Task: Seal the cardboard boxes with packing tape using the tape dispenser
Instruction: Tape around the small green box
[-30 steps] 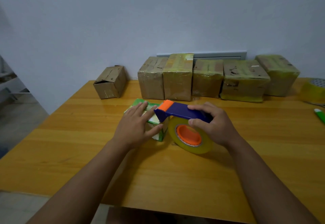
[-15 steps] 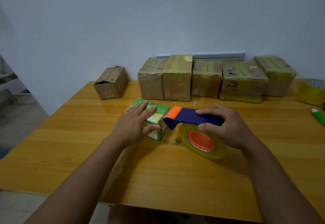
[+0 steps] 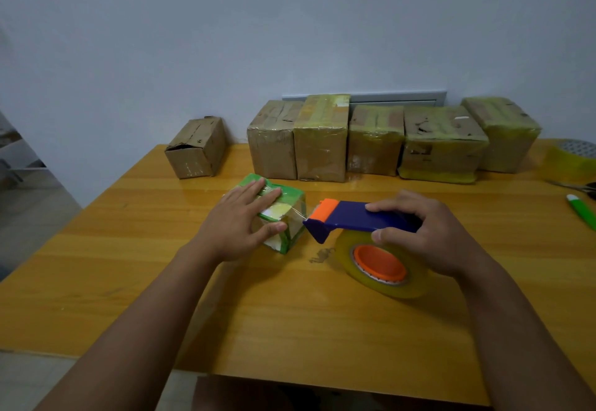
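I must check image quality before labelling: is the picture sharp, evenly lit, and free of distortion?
Head view: mostly sharp; dim, soft light; glare on the table near the taped boxes; wide-angle bending toward the edges; soft shadow beneath the tape dispenser; both hands clear.

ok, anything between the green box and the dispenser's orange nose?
Head view: only a thin strand of clear tape spans from the green box to the tape dispenser; bare table beneath.

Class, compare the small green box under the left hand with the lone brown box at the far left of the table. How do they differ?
The green box has printed green and white faces; the brown box is plain, scuffed cardboard. The left hand presses the green box; the brown one stands untouched. The green one looks smaller. Both sit on the wooden table.
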